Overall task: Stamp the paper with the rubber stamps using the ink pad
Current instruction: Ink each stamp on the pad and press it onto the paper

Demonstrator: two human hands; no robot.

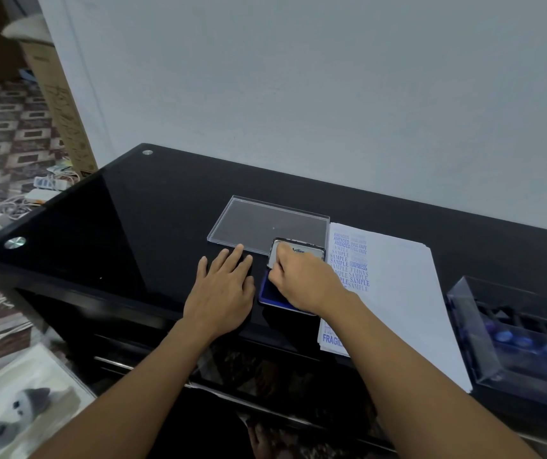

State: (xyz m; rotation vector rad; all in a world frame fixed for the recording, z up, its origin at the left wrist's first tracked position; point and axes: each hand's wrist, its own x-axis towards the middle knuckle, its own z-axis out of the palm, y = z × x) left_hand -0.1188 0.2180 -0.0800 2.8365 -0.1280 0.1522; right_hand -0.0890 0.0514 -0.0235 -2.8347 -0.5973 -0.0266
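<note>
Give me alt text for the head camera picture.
A person's right hand curls over an open blue ink pad on a black table, left hand flat beside it. To the right lies paper covered in blue stamp marks.

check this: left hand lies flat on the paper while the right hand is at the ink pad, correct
No. The head view shows the left hand lying flat on the black table, not on the paper, which lies right of the ink pad. The right hand is at the ink pad.
</note>
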